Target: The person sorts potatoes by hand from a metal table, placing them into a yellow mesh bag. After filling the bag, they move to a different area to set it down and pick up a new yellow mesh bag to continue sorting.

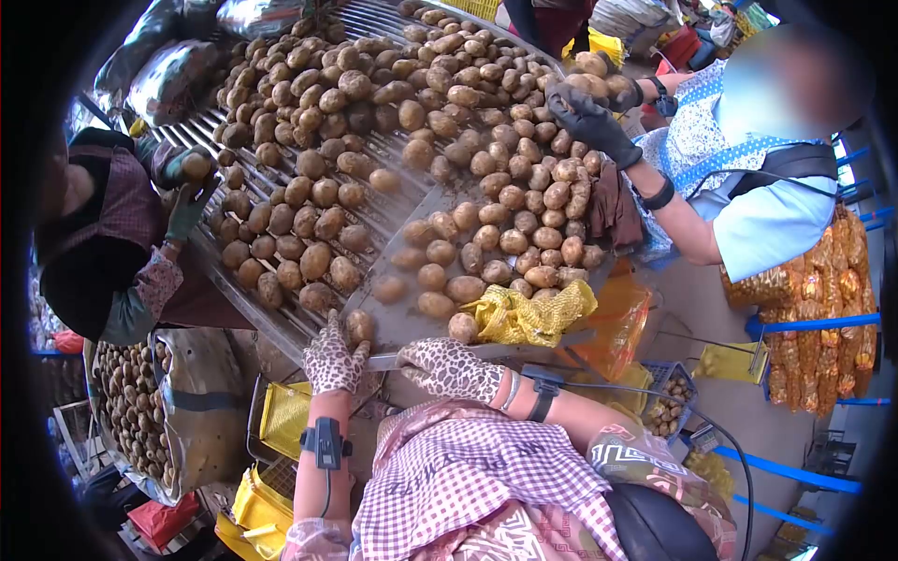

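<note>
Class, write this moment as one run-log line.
left hand: beside potato | right hand: on tray rim | yellow mesh bag: beyond right hand

No legible text, labels, brands or numbers anywhere; only an unreadable printed pattern on sleeve (625, 456), lower right.

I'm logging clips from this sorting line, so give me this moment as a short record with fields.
Setting: sorting table heaped with brown oval produce
Left: left hand in a leopard-print glove, fingers open, beside one piece at the near edge
Right: right hand, same glove, flat on the near edge, holding nothing
Nearby: yellow mesh bag lying on the table
Others: a co-worker's black-gloved hand at right holds pieces; a green-gloved hand at left holds one
</note>
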`<state>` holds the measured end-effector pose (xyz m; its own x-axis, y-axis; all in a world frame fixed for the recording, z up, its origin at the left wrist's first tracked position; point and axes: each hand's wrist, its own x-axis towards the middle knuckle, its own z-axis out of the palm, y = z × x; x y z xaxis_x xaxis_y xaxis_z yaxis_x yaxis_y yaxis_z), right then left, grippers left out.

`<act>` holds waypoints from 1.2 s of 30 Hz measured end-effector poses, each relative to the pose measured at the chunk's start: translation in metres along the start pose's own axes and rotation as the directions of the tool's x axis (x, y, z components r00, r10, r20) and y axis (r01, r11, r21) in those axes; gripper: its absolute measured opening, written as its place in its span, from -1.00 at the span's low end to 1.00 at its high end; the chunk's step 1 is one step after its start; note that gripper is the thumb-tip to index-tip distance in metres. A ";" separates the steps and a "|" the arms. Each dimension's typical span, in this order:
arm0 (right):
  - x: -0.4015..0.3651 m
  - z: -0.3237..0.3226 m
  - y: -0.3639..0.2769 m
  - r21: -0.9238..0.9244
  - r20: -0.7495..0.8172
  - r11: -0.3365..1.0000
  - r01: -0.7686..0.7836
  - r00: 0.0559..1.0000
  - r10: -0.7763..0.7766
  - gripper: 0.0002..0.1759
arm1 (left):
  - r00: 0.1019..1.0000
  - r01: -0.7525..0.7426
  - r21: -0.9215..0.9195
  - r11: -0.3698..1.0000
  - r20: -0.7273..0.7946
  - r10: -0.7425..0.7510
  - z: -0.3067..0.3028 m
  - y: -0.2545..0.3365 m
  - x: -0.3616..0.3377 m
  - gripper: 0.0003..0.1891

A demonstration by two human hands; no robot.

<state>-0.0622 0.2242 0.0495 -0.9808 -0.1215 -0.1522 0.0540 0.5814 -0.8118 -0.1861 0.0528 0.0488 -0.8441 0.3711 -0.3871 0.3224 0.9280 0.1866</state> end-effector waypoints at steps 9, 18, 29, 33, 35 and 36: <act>-0.026 -0.037 0.055 0.120 -0.181 0.985 -0.124 0.973 0.145 -0.78 | 0.982 -0.095 -0.400 0.912 0.110 0.151 0.057 0.080 0.060 -0.09; -0.012 -0.062 0.067 0.006 -0.158 0.973 -0.231 0.961 0.229 -0.75 | 0.888 -0.170 -0.376 0.911 -0.459 -0.024 -0.023 -0.003 0.084 -0.44; 0.103 -0.077 0.030 -0.318 -0.064 0.942 -0.107 0.994 0.091 -0.71 | 0.990 -0.117 0.048 0.992 -0.080 0.120 -0.015 0.014 0.096 -0.36; 0.150 -0.101 0.059 -0.343 -0.200 0.920 -0.190 0.972 0.126 -0.60 | 0.979 -0.200 0.100 0.975 0.058 0.195 0.015 0.035 0.107 -0.32; 0.175 -0.115 0.057 -0.405 -0.297 0.871 -0.279 0.941 0.164 -0.58 | 0.973 -0.232 0.089 0.969 0.044 0.229 0.015 0.045 0.112 -0.31; 0.186 -0.117 0.061 -0.440 -0.371 0.855 -0.275 0.923 0.106 -0.57 | 0.963 -0.259 0.024 0.966 0.079 0.256 0.009 0.047 0.116 -0.30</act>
<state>-0.2630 0.3313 0.0383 -0.9687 0.2478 -0.0172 0.2333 0.8842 -0.4047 -0.2647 0.1399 0.0051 -0.6966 0.5977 -0.3969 0.5400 0.8010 0.2585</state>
